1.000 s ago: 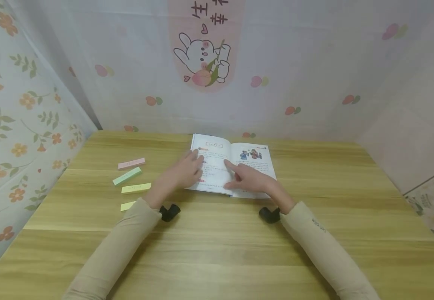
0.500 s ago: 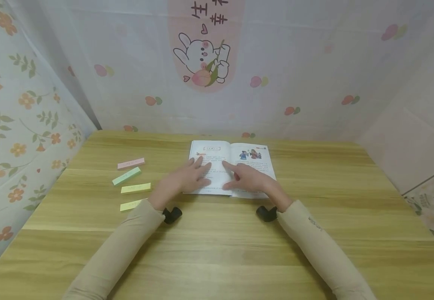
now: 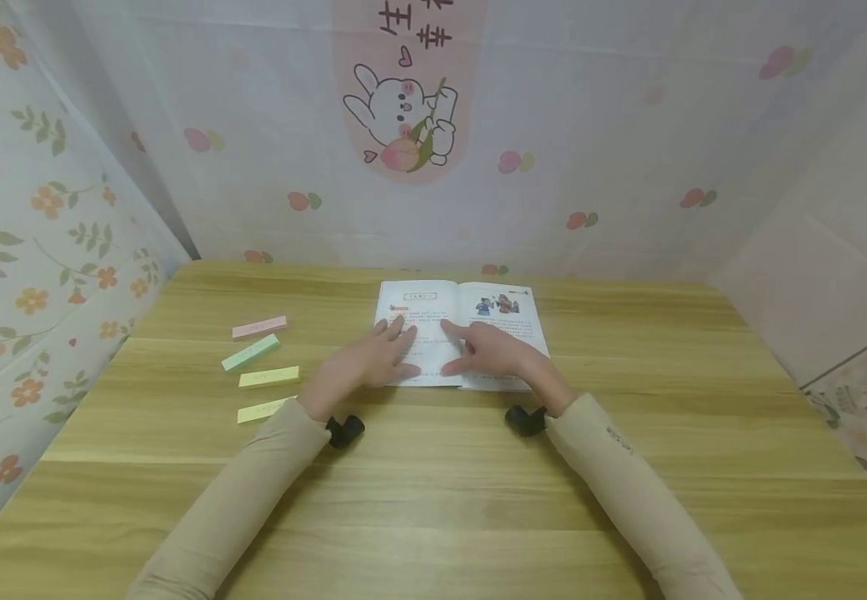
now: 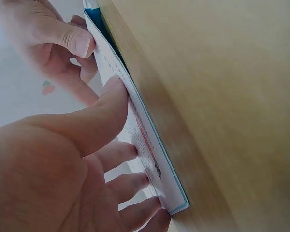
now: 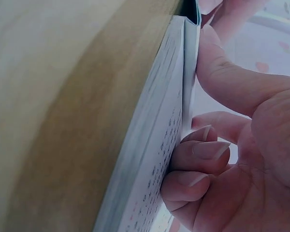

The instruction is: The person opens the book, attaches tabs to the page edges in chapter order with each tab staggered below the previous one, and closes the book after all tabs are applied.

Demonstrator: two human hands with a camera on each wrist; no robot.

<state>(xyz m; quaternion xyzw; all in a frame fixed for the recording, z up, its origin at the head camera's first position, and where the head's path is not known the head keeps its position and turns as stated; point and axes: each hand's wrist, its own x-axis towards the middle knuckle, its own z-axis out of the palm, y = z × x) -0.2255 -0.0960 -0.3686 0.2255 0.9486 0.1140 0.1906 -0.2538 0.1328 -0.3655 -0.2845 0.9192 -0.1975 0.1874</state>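
Note:
An open book [image 3: 422, 297] with printed text and a colour drawing on its right page lies toward the back of the table. Over its left page my left hand [image 3: 368, 358] is spread, fingers fairly straight; in the left wrist view its thumb and fingertips press on the page. My right hand [image 3: 499, 348] rests near the book's middle fold, thumb and index finger extended onto the left page. The right wrist view shows the other fingers of that hand [image 5: 232, 150] bent against the right page, with the book's stacked page edges [image 5: 130, 159] beside them.
Left of the book lie a pink strip [image 3: 259, 327], a green strip [image 3: 251, 353] and two yellow strips [image 3: 269, 377], like sticky notes; my left sleeve partly covers the nearest one. A printed curtain [image 3: 613, 150] hangs behind the table [image 3: 433, 517]. Black wrist cameras [image 3: 527, 421] sit below both wrists.
My left hand has shifted right across the left page, its fingers spreading. The book's left half has come slightly toward me and lines up with the right. My right hand has barely moved.

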